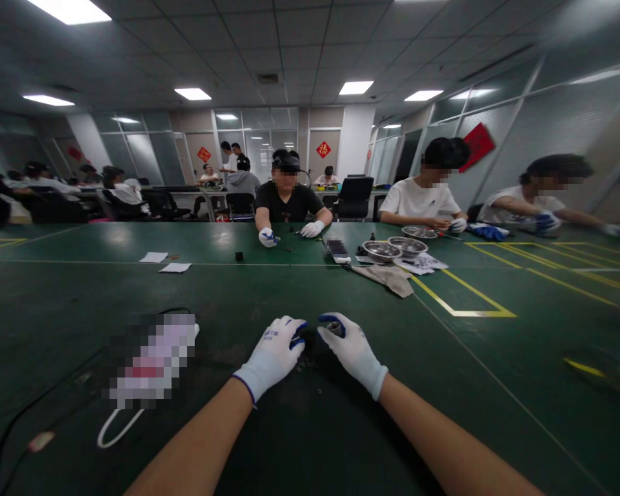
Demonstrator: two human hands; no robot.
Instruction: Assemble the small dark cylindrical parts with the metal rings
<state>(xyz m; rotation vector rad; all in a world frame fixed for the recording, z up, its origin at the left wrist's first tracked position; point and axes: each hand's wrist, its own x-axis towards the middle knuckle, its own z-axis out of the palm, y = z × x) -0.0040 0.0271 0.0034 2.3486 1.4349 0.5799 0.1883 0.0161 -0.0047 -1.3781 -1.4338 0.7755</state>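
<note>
My left hand [275,348], in a white glove with blue fingertips, rests on the green table [211,441] with its fingers curled inward. Whatever lies between those fingers is too dark and small to make out. Opposite it, my right hand [355,353], gloved alike, is closed around a small grey metal cylinder [334,328] with a hollow top. The two hands face each other with a narrow gap between them. Several tiny rings [300,366] lie on the tabletop just below my left hand, and a single one [319,390] lies nearer to me.
To the left is a pixelated phone-like object [155,358] with a white strap and a dark cable [46,399]. Metal bowls [382,251] and a beige cloth [387,279] lie ahead right. White papers [176,267] and a black block [238,256] lie farther off. Co-workers [289,207] sit opposite.
</note>
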